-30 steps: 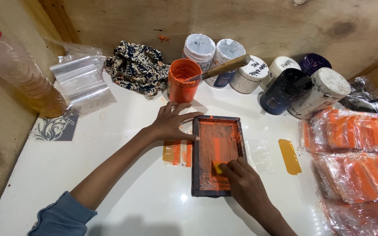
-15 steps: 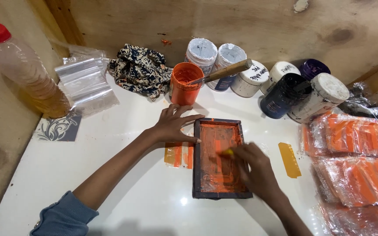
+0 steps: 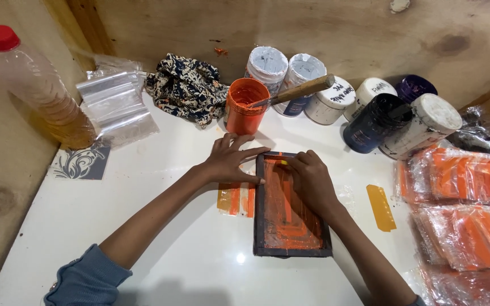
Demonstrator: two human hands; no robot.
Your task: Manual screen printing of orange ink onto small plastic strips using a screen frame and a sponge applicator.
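A small dark-framed printing screen (image 3: 291,226) smeared with orange ink lies flat on the white table (image 3: 143,226). My left hand (image 3: 231,158) presses flat on the table, fingers spread, touching the frame's upper left edge. My right hand (image 3: 311,181) rests on the top part of the screen, fingers curled around a small yellow scraper that is mostly hidden. Orange-striped material (image 3: 236,199) pokes out from under the frame's left side.
An open orange paint tub (image 3: 245,105) with a wooden-handled tool (image 3: 301,89) stands behind the frame, beside several lidded paint jars (image 3: 336,99). Bagged orange items (image 3: 466,209) are stacked right, a yellow strip (image 3: 381,207) nearby. A bottle (image 3: 35,85), clear bags (image 3: 114,105) and patterned cloth (image 3: 188,88) sit left.
My right hand has slid up the screen from its lower part to its top edge. My left hand has stayed pressed at the frame's corner.
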